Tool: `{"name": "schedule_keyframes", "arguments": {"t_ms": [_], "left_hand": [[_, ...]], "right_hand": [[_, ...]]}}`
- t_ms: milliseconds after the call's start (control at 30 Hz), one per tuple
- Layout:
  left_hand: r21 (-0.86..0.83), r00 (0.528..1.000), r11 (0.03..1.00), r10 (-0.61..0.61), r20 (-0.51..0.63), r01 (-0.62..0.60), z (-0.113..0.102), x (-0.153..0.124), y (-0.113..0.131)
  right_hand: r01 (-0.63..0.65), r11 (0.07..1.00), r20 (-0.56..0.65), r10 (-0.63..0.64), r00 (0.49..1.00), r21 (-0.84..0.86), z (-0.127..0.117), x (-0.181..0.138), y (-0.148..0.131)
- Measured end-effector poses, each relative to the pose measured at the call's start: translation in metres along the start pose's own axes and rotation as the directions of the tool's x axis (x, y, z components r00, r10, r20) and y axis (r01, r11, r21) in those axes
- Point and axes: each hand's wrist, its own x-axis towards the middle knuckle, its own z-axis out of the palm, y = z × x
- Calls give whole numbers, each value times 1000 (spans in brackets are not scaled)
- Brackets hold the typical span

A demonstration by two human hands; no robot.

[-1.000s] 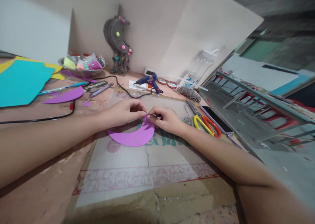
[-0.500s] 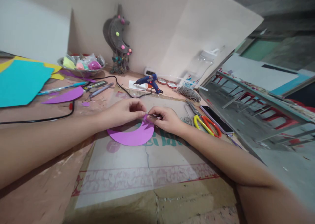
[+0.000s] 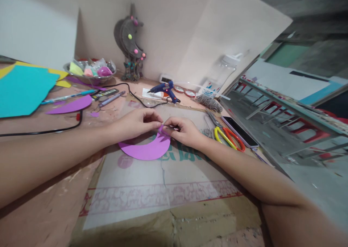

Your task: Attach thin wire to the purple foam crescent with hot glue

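Note:
A purple crescent cutout (image 3: 145, 152), of foam sheet or paper, lies over the printed cardboard mat (image 3: 127, 200). My left hand (image 3: 148, 123) pinches at its upper right tip, fingers closed. Just beside it, my right hand (image 3: 181, 131) is closed on the same tip, thumb against bent forefinger. Something thin and dark shows between the right fingers, too small to name. The fingers hide the very end of the crescent. To the right of the right hand lie scissors (image 3: 230, 138) with one yellow and one orange handle, and a loose grey string (image 3: 208, 127).
Behind the hands sit a blue glue gun (image 3: 165, 89), a ball of grey twine (image 3: 208, 104) and a clear bottle (image 3: 221, 75). A phone (image 3: 239, 131) lies at the right edge. Leftward are turquoise sheets (image 3: 25, 89), pens, a black cord and a bowl (image 3: 91, 79). A grey crescent ornament (image 3: 129, 40) stands behind.
Almost nothing differs. Both hands stay at the crescent's tip, with only a very slight shift of the fingers there.

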Motion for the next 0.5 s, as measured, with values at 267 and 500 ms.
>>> {"name": "schedule_keyframes", "arguments": {"t_ms": [267,500], "left_hand": [[-75,1000,997,-8,-15,6,2,0,-3],[-71,999,997,-45,-32,42,2,1,-4]], "right_hand": [[7,1000,-8,-7,1000,-17,1,0,1],[-2,999,-3,2,1000,-32,0,0,1]]}}
